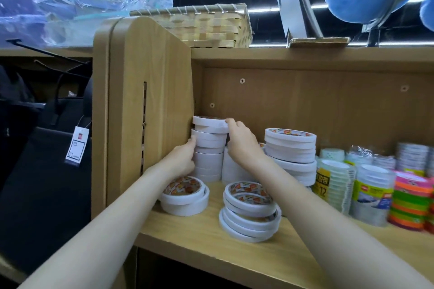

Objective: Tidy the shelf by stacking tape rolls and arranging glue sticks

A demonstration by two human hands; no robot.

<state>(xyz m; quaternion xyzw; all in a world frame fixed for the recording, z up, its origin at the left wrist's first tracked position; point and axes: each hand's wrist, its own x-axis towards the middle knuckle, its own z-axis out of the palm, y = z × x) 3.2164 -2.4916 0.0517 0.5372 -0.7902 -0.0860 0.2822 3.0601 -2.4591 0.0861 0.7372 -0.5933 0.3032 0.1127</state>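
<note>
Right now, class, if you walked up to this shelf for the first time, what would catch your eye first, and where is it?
First, the tall stack of white tape rolls in the back left corner, with the left hand steadying its side and the right hand gripping the top roll. Next, the leaning stack at the front edge. At far right, bright neon rolls stand out.

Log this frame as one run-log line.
stage: stacking tape rolls | left hand: steadies corner stack | right hand: grips top roll, slightly askew | front stacks: untouched | glue sticks: not seen
</note>
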